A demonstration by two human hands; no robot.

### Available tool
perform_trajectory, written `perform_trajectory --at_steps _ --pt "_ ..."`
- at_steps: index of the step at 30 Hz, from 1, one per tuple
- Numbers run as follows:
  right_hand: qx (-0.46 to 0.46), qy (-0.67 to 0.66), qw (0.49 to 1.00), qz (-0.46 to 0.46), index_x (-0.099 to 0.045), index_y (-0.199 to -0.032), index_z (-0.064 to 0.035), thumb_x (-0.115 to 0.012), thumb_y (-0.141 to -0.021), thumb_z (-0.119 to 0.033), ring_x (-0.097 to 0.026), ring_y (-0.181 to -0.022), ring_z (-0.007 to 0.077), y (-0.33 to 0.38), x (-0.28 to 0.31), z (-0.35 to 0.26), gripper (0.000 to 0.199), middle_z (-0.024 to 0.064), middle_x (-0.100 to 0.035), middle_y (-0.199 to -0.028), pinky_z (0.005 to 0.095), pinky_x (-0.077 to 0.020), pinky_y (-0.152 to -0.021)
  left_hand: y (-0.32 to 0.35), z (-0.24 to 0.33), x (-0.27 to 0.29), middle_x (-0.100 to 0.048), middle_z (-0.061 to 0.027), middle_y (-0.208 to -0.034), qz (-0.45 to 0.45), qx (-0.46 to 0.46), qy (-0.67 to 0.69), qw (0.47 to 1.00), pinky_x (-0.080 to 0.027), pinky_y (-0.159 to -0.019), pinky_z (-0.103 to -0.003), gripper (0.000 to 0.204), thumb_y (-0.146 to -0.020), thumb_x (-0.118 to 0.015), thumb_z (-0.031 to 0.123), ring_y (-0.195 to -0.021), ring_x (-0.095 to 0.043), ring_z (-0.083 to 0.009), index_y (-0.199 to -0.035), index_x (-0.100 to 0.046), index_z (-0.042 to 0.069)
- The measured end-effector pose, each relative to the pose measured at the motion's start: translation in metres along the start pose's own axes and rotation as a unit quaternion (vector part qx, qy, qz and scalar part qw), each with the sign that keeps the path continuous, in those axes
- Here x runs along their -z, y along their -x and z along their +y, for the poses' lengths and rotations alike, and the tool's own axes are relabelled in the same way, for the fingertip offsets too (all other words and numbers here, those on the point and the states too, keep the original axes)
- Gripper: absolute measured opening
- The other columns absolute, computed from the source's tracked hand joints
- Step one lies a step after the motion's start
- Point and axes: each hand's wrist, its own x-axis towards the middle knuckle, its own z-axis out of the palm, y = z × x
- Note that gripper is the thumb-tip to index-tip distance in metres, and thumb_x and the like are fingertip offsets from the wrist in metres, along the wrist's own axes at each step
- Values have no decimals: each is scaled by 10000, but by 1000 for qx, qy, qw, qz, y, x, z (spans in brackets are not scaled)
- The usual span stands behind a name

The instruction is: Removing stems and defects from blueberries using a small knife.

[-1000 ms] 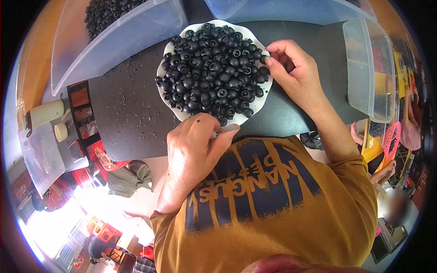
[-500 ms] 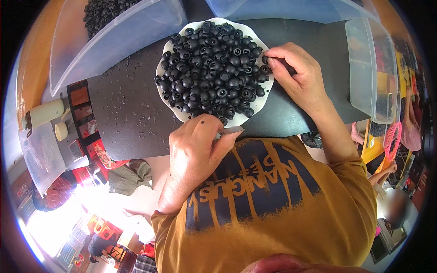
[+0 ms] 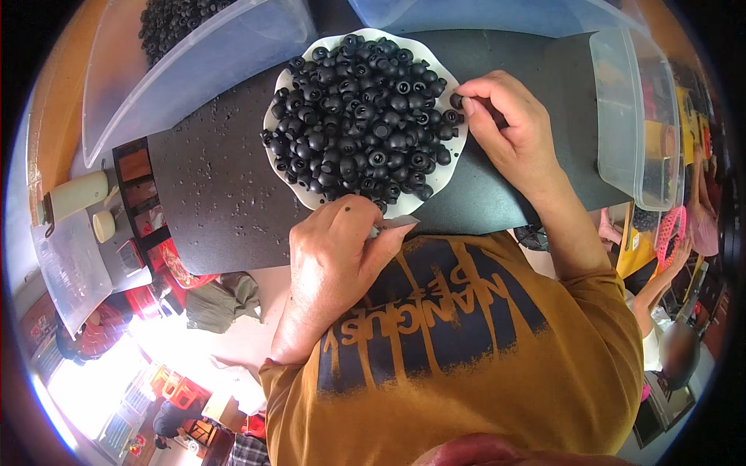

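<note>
- the step in hand, as i judge it, is handling the black parts one by one: the right hand (image 3: 514, 130) is pinching a single black part (image 3: 456, 101) between thumb and forefinger, just beside the right rim of the plate (image 3: 445, 172).
- the left hand (image 3: 332, 242) is at the plate's near rim, towards the near edge of the bench (image 3: 483, 206); its thumb and fingers are closed around a thin pale piece (image 3: 401, 222), and i cannot tell its kind.
- the white plate with wavy rim lies about the middle of the bench, carrying a heap of small black parts (image 3: 361, 116), many with a round hole.
- a next move would call, i think, for a light and exact pinch, because the part is small and round; the heap reaches the rim, so a bump could make some parts roll off.
- black crumbs (image 3: 208, 185) are scattered towards the left edge of the bench.
- clear bins stand at its far-left corner (image 3: 186, 87), its far edge (image 3: 466, 15) and its right edge (image 3: 614, 116); on them i can read no label.
- the brown shirt (image 3: 497, 400) bears large lettering (image 3: 416, 303) over dark bars; i find no other readable writing.
</note>
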Motion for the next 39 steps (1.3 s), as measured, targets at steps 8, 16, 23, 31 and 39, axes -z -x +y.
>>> perform_trajectory --at_steps 8,16,23,31,39 --pt "46 42 998 17 -579 -878 -61 -588 -767 -36 -575 -641 216 0 -2 -1 114 62 -579 -774 292 -451 -546 -1 -3 -1 -521 -73 -625 -5 -1 2 1000 -431 -481 -354 268 -702 -717 199 -544 -536 -259 -701 -498 45" --pt "4 8 1000 -9 -569 -890 -43 -573 -773 -18 -580 -670 227 1 1 -2 120 75 -584 -774 296 -457 -583 -3 -1 -2 -516 -76 -623 -13 -3 11 1000 -431 -479 -354 278 -700 -719 200 -542 -531 -263 -696 -491 41" --pt "3 22 1000 -4 -573 -892 -43 -573 -773 -20 -582 -674 226 0 3 1 121 79 -586 -790 295 -458 -574 -3 -1 -2 -514 -75 -621 -17 -6 9 1000 -427 -475 -353 275 -700 -719 195 -537 -528 -263 -694 -491 42" --pt "47 28 998 14 -602 -917 -68 -582 -770 -13 -579 -663 210 1 -2 5 158 62 -582 -799 279 -458 -567 -4 -3 -4 -503 -71 -610 -15 -18 7 1000 -421 -469 -351 280 -697 -723 195 -527 -519 -257 -684 -485 48" --pt "51 15 999 12 -612 -898 -60 -589 -786 -47 -580 -666 204 1 -1 4 116 74 -580 -808 276 -459 -568 -4 -2 -4 -493 -68 -601 -20 -20 7 1000 -415 -468 -350 279 -703 -718 200 -521 -511 -256 -674 -484 50"
